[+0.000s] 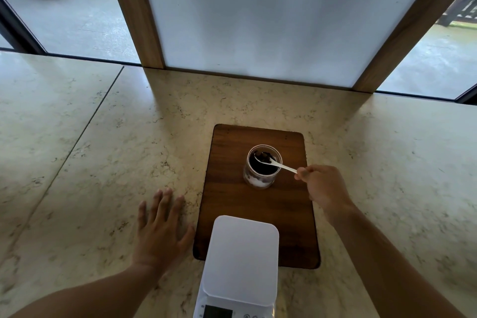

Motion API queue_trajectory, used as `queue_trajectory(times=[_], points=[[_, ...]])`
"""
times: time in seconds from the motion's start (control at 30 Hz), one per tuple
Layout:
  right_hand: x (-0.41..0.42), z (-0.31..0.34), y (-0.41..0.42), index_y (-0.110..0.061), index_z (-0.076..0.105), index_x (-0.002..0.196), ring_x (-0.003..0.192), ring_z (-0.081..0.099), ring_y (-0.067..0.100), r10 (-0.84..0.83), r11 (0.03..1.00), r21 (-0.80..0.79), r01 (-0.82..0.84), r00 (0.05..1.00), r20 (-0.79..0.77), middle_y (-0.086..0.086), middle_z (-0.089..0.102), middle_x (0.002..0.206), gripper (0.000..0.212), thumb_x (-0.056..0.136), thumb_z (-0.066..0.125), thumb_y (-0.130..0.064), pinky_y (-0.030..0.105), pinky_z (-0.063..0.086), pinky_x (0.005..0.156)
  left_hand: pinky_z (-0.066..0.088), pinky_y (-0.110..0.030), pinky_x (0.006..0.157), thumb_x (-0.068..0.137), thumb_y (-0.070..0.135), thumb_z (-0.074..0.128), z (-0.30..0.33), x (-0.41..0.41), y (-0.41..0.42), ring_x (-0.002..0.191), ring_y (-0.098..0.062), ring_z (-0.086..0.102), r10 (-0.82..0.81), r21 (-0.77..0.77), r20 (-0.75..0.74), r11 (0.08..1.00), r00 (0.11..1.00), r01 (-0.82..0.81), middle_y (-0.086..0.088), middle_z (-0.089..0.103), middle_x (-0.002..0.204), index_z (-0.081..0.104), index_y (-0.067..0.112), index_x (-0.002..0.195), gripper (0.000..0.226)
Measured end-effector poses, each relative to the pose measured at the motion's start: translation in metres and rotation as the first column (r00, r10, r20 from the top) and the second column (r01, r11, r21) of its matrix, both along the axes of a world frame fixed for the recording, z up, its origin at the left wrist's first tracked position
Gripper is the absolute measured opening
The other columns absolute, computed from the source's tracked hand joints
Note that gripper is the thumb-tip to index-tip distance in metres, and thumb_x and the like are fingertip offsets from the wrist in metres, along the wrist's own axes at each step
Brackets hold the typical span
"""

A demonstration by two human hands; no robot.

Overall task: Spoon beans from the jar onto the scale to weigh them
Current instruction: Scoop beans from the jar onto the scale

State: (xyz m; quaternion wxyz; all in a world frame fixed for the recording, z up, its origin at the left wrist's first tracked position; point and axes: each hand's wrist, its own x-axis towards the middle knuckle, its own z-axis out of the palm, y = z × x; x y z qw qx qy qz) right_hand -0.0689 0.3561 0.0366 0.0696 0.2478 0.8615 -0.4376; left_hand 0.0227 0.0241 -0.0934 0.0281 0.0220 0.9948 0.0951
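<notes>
A clear jar [261, 178] of dark beans stands open on a dark wooden board [258, 214]. My right hand [322, 188] pinches the handle of a white spoon [280, 165]. The spoon's bowl sits over the jar's mouth with a few dark beans in it. The white scale [241, 258] rests at the board's near edge; its platform is bare and its display is at the bottom of the view. My left hand [161, 227] lies flat on the counter to the left of the board, fingers spread, holding nothing.
The board and scale sit on a beige marble counter [103, 163]. A frosted panel with a wooden frame [139, 13] rises at the counter's far edge, with windows on both sides.
</notes>
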Motion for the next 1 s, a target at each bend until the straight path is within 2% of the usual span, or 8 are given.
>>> queue_trajectory(times=[0.1, 0.2, 0.33, 0.4, 0.53, 0.63, 0.77, 1.0], points=[[0.007, 0.005, 0.002, -0.024, 0.073, 0.066, 0.062, 0.053, 0.019, 0.033, 0.999, -0.041, -0.033, 0.999, -0.012, 0.003, 0.064, 0.069, 0.029, 0.093, 0.062, -0.029, 0.04, 0.046, 0.062, 0.011, -0.057, 0.121, 0.091, 0.067, 0.02, 0.001, 0.001, 0.001, 0.152, -0.03, 0.014, 0.002, -0.007, -0.018, 1.0, 1.0, -0.002, -0.015, 0.031, 0.16, 0.041, 0.018, 0.148, 0.078], [0.015, 0.009, 0.003, -0.021, 0.074, 0.068, 0.051, 0.042, 0.018, 0.071, 0.993, -0.089, -0.071, 0.997, -0.007, 0.005, 0.057, 0.059, 0.029, 0.094, 0.062, -0.028, 0.036, 0.037, 0.054, 0.009, -0.056, 0.121, 0.088, 0.063, 0.031, 0.002, 0.001, 0.003, 0.153, -0.028, 0.011, 0.011, 0.002, -0.028, 1.0, 1.0, -0.011, -0.014, 0.03, 0.161, 0.039, 0.019, 0.149, 0.076], [0.033, 0.009, 0.001, -0.019, 0.075, 0.069, 0.045, 0.035, 0.013, 0.113, 0.983, -0.146, -0.11, 0.994, 0.011, -0.009, 0.046, 0.041, 0.031, 0.095, 0.061, -0.028, 0.031, 0.029, 0.048, 0.006, -0.056, 0.122, 0.087, 0.064, 0.028, 0.004, 0.001, 0.004, 0.153, -0.028, 0.007, 0.019, 0.007, -0.021, 1.0, 1.0, -0.019, -0.012, 0.025, 0.163, 0.035, 0.02, 0.152, 0.079], [0.043, 0.009, -0.001, -0.019, 0.075, 0.071, 0.041, 0.032, 0.011, 0.147, 0.977, -0.158, -0.143, 0.989, 0.014, -0.01, 0.043, 0.036, 0.03, 0.095, 0.06, -0.028, 0.03, 0.027, 0.047, 0.006, -0.056, 0.122, 0.087, 0.064, 0.027, 0.003, 0.001, 0.004, 0.153, -0.028, 0.005, 0.023, 0.008, -0.019, 1.0, 1.0, -0.022, -0.012, 0.024, 0.164, 0.034, 0.02, 0.152, 0.079], [0.065, 0.005, -0.006, -0.022, 0.074, 0.071, 0.045, 0.038, 0.012, 0.223, 0.968, -0.12, -0.22, 0.975, 0.01, -0.011, 0.051, 0.039, 0.029, 0.095, 0.06, -0.029, 0.033, 0.033, 0.052, 0.004, -0.056, 0.122, 0.087, 0.066, 0.025, 0.001, 0.001, 0.003, 0.154, -0.027, 0.001, 0.02, 0.008, -0.012, 1.0, 1.0, -0.02, -0.011, 0.02, 0.165, 0.03, 0.022, 0.153, 0.079], [0.083, -0.005, -0.005, -0.023, 0.074, 0.068, 0.047, 0.043, 0.015, 0.234, 0.964, -0.136, -0.228, 0.972, 0.024, -0.002, 0.059, 0.048, 0.03, 0.095, 0.061, -0.029, 0.033, 0.035, 0.053, 0.003, -0.056, 0.122, 0.087, 0.066, 0.025, 0.002, 0.001, 0.002, 0.154, -0.027, 0.001, 0.02, 0.016, -0.016, 1.0, 1.0, -0.019, -0.011, 0.019, 0.165, 0.03, 0.022, 0.153, 0.08], [0.105, -0.02, -0.005, -0.02, 0.074, 0.067, 0.037, 0.048, -0.004, 0.246, 0.958, -0.17, -0.23, 0.966, 0.08, -0.016, 0.059, 0.045, 0.032, 0.096, 0.059, -0.022, 0.023, 0.033, 0.053, 0.001, -0.055, 0.123, 0.087, 0.067, 0.025, 0.002, 0.001, 0.003, 0.154, -0.026, 0.0, 0.03, 0.026, -0.017, 0.999, 0.999, -0.029, -0.011, 0.019, 0.165, 0.029, 0.021, 0.153, 0.081], [0.139, -0.041, -0.003, -0.017, 0.075, 0.069, 0.034, 0.037, 0.001, 0.231, 0.958, -0.204, -0.201, 0.963, 0.136, -0.011, 0.05, 0.039, 0.029, 0.094, 0.062, -0.022, 0.026, 0.029, 0.05, 0.003, -0.055, 0.122, 0.087, 0.065, 0.028, 0.001, 0.001, 0.004, 0.154, -0.027, 0.002, 0.036, 0.016, -0.026, 0.999, 0.999, -0.036, -0.011, 0.019, 0.165, 0.029, 0.022, 0.153, 0.078]])
